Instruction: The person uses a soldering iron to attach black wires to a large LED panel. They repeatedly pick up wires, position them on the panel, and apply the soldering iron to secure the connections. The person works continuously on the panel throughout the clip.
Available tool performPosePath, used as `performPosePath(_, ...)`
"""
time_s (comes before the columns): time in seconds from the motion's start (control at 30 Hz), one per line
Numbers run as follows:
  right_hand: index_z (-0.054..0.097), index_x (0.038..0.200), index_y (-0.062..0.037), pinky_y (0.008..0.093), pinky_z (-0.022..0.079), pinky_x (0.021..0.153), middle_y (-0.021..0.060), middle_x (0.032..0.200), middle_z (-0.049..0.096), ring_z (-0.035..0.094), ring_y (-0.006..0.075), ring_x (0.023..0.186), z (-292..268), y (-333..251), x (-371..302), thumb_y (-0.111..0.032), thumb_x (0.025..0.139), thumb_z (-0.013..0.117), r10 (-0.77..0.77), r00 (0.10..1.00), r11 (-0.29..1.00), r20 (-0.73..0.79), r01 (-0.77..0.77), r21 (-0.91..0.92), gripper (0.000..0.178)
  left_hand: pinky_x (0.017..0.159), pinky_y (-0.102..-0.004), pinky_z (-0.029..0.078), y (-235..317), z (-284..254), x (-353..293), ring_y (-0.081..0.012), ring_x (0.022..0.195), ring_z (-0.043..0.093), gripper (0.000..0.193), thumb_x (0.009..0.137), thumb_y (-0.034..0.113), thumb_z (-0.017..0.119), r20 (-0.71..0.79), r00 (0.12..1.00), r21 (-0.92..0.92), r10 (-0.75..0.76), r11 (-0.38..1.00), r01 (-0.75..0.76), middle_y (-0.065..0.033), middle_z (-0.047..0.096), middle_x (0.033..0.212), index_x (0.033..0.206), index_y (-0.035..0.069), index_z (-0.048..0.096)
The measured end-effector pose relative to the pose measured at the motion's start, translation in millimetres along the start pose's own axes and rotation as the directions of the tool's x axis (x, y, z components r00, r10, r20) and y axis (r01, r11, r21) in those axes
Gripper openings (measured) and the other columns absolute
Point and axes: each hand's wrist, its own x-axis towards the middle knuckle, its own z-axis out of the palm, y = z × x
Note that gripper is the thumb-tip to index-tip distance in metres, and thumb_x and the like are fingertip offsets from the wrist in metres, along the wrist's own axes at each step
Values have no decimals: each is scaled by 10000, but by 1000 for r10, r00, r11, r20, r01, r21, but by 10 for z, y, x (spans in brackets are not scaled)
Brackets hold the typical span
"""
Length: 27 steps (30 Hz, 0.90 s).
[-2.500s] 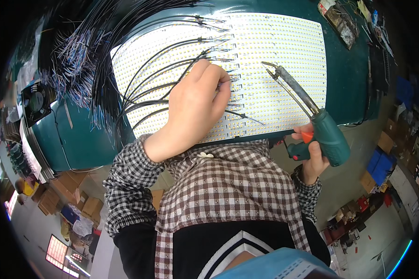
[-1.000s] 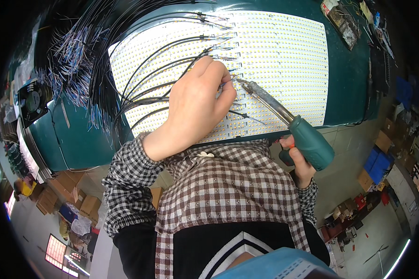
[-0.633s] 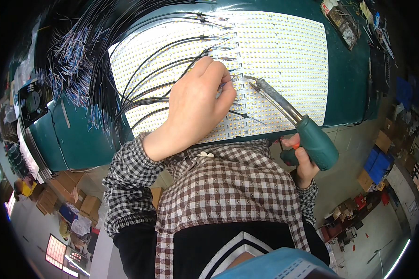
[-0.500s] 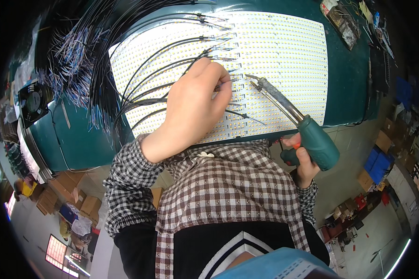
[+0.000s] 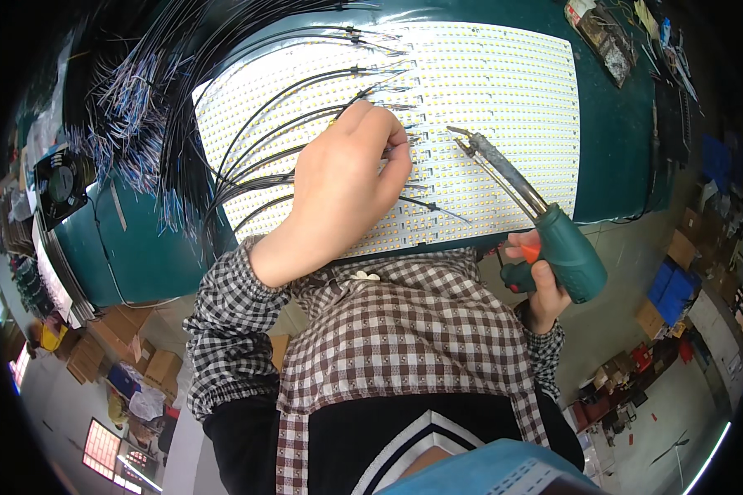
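A white panel of LED strips (image 5: 512, 99), dotted with small yellow chips, lies on the green bench. My left hand (image 5: 343, 169) rests over its middle, thumb and fingers pinched on a thin wire; the exact grip is partly hidden. Black cables (image 5: 293, 81) curve in from the left, their bared wire ends lying along the panel's middle seam. In my right hand (image 5: 545, 297), at the panel's near right corner, is a green soldering gun (image 5: 571, 252) with an orange trigger. Its tip sits above the panel, to the right of the seam and apart from the wires.
A thick bundle of black cables with stripped ends (image 5: 169, 157) spreads over the bench's left side. Beyond it stands a black fan (image 5: 60, 183). A dirty metal block (image 5: 600, 41) and loose tools lie at the far right. Cardboard boxes (image 5: 161, 369) are on the floor.
The soldering gun has pulled back slightly to the right, its tip moving off the seam. My left hand has stayed nearly still, still pinched.
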Motion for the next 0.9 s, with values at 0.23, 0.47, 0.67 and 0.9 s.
performPosePath(0.23,511,1191,126,397,579,723,221,971,636,661,302,834,3,8,-20,-196,885,603,-19,1000,997,18,21,-80,454,530,-366,464,-26,34,-6,-264,617,582,100,753,53,653,-25,1000,-15,6,1000,-6,-80,572,767,808,52,570)
performPosePath(0.47,516,1183,131,395,565,728,216,935,647,657,287,807,8,-3,-26,-198,885,600,-10,999,993,43,15,-120,453,536,-363,465,6,-5,17,-261,625,584,80,744,50,646,26,996,-137,-80,987,82,-75,568,751,776,61,573)
performPosePath(0.67,529,1161,131,393,554,725,209,907,648,650,278,784,18,1,-28,-195,875,607,-6,999,993,36,11,-120,441,543,-355,461,-15,26,9,-248,625,579,78,728,52,645,18,999,-68,-35,997,36,-71,569,749,761,66,576)
performPosePath(0.9,605,1102,66,367,545,785,164,957,671,661,246,861,4,-6,-41,-137,838,682,50,998,998,29,-49,-25,341,533,-344,450,-24,3,37,-235,602,569,70,725,52,641,49,994,-164,-97,981,104,-63,568,743,740,64,574)
